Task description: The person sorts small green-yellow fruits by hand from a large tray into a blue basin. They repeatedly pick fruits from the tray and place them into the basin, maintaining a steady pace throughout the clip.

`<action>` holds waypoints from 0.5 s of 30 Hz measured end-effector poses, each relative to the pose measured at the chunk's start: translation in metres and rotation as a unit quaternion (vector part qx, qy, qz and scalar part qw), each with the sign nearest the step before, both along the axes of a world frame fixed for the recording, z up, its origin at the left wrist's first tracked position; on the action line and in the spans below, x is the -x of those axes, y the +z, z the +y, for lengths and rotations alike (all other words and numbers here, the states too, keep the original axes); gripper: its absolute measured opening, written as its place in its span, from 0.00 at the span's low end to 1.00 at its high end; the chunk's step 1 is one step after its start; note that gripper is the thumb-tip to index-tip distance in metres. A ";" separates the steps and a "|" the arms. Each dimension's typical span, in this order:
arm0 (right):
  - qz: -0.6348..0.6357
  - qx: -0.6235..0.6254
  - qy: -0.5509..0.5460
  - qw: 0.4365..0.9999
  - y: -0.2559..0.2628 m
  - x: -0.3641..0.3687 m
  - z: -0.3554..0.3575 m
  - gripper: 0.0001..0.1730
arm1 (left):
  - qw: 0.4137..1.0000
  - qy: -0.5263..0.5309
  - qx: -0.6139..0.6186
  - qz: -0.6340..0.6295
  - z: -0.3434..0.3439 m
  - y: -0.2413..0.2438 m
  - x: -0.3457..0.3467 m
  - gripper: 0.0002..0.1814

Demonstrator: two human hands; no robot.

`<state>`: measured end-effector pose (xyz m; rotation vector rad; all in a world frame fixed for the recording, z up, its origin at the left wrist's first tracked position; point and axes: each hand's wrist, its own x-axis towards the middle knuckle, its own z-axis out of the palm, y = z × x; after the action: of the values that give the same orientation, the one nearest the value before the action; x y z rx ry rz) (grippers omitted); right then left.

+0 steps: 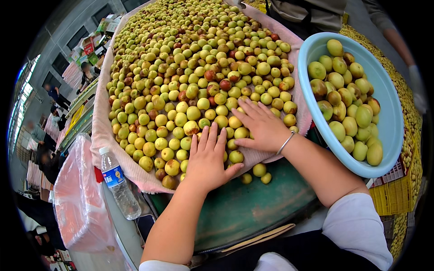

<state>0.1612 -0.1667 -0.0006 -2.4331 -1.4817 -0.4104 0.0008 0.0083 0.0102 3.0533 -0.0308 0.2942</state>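
Both hands rest palm down on a broad spread of jujubes (190, 91), yellow-green with reddish-brown patches, lying on a pink towelling cloth (101, 101). My left hand (209, 159) lies over the near edge of the fruit, its fingers apart and pointing away from me. To its right, my right hand (259, 128) reaches in from the side with spread fingers and a silver bangle (285, 142) at the wrist. Neither hand grasps a fruit, though what lies under the palms is hidden. A few loose jujubes (259, 169) sit past the cloth's edge on the green surface (254, 210).
A light-blue basin (390, 111) of larger jujubes stands tilted at the right, near my right forearm. At left are a plastic water bottle (117, 184), a phone (145, 225) and a plastic-lined bin (83, 203). Yellow crates (393, 198) and other people (54, 95) surround the table.
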 end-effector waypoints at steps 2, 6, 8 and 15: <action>0.006 0.031 0.009 0.999 -0.005 -0.001 0.001 0.53 | 1.000 0.000 -0.008 0.002 0.000 0.000 0.000 0.55; 0.021 0.043 0.033 0.998 0.000 0.004 0.001 0.54 | 1.000 -0.004 -0.025 0.001 0.000 0.000 0.003 0.55; 0.016 0.039 0.058 0.997 0.000 0.006 0.001 0.54 | 0.999 -0.009 -0.033 -0.023 0.000 0.001 0.004 0.55; 0.015 -0.012 0.155 0.988 -0.001 0.007 0.009 0.44 | 0.998 0.044 -0.037 -0.029 0.010 -0.010 -0.006 0.57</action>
<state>0.1546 -0.1577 -0.0013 -2.1295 -1.7907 -0.3202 0.0064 0.0181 0.0000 3.1239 0.0908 0.3956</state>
